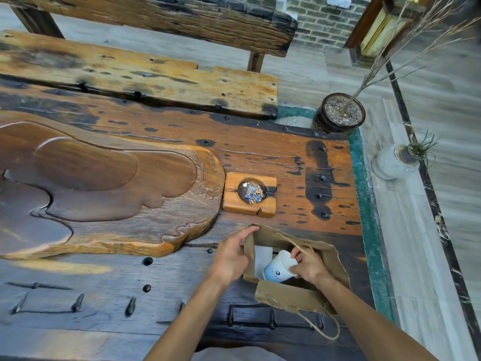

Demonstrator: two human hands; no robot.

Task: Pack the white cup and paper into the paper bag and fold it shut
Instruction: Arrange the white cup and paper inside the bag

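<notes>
A brown paper bag (291, 295) stands open on the wooden table near its right end, mouth up. My left hand (230, 256) pinches the bag's left rim and holds it apart. Inside the mouth, my right hand (308, 264) grips a white cup (278, 268) with a small dark logo, tilted on its side. A white sheet of paper (263, 259) shows inside the bag, to the left of the cup. One twine handle (325, 327) hangs over the bag's near side.
A square wooden ashtray (234, 196) with butts sits just beyond the bag. A large carved wooden tea tray (104, 194) fills the table's left. The table's right edge (364, 204) runs close to the bag. A plant pot (338, 113) and vase (395, 162) stand on the floor.
</notes>
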